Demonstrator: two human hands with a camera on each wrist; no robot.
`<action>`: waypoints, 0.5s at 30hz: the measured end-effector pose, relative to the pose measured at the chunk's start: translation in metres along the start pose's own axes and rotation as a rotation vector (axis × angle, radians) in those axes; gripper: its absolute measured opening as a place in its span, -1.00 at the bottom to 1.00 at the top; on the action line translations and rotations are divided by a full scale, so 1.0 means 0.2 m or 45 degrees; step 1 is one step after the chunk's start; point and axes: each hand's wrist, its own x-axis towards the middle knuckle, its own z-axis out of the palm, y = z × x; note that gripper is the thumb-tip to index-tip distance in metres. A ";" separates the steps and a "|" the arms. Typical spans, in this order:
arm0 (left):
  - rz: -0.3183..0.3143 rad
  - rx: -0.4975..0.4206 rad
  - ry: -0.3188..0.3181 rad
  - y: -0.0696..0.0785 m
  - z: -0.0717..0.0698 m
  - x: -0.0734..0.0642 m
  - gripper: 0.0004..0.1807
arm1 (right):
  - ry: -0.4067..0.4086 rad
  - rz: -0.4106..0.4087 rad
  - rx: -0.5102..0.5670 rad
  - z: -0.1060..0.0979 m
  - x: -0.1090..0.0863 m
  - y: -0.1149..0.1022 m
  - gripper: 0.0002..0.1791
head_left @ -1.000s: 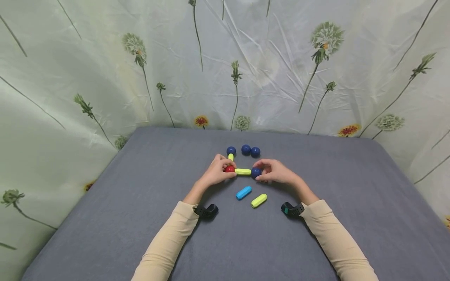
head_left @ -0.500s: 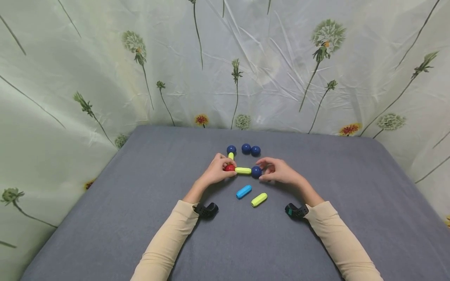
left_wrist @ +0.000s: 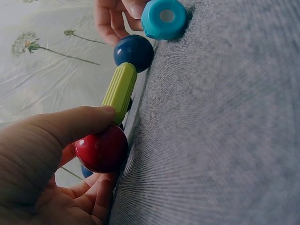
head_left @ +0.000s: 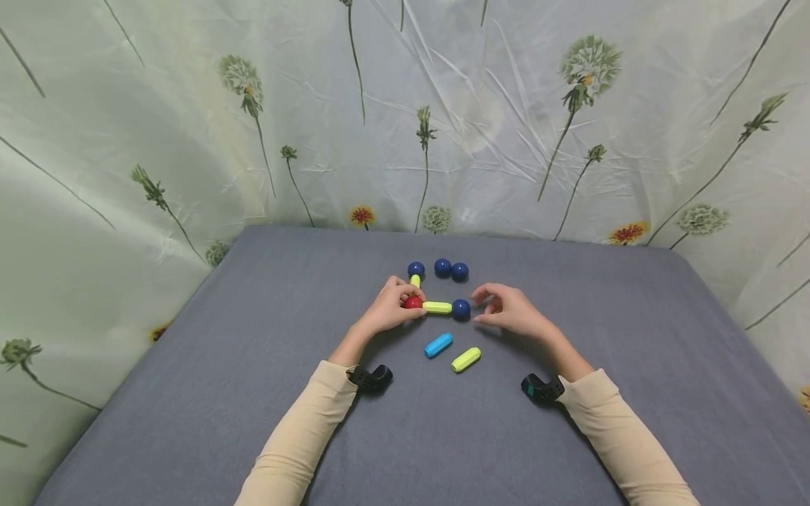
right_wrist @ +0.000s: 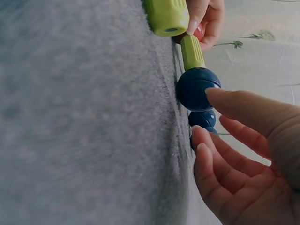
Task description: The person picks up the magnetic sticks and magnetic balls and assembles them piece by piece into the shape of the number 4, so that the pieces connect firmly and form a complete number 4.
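My left hand (head_left: 391,308) grips a red ball (left_wrist: 103,149) between thumb and fingers, the thumb tip reaching onto a yellow-green rod (left_wrist: 121,89). That rod runs right from the red ball to a blue ball (head_left: 461,309). A second yellow-green rod (head_left: 415,281) goes back from the red ball to another blue ball (head_left: 415,270). Just right of the front blue ball, my right hand (head_left: 511,309) holds nothing, thumb and fingers spread apart and loosely bent. In the head view a small gap shows between its fingertips and that ball.
Two loose blue balls (head_left: 451,269) sit side by side behind the joined pieces. In front lie a loose blue rod (head_left: 439,346) and a loose yellow-green rod (head_left: 466,360). A grey cloth-covered surface (head_left: 190,393) bears everything, with a flowered curtain (head_left: 392,169) behind.
My right hand has let go of the front blue ball and drawn back to the right. The left hand stays on the red ball.
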 end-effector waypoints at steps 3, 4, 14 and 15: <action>-0.003 -0.006 -0.003 0.00 0.00 0.00 -0.80 | 0.051 -0.021 -0.046 0.01 -0.01 -0.01 -0.67; -0.004 -0.008 -0.004 0.00 0.00 0.00 -0.80 | 0.062 -0.030 -0.054 0.01 -0.02 -0.02 -0.69; -0.016 -0.029 -0.008 -0.01 0.00 0.00 -0.80 | -0.032 -0.179 -0.088 0.07 -0.02 -0.12 -0.76; -0.016 -0.029 -0.007 -0.01 0.00 0.00 -0.80 | -0.050 -0.191 -0.092 0.08 -0.02 -0.13 -0.75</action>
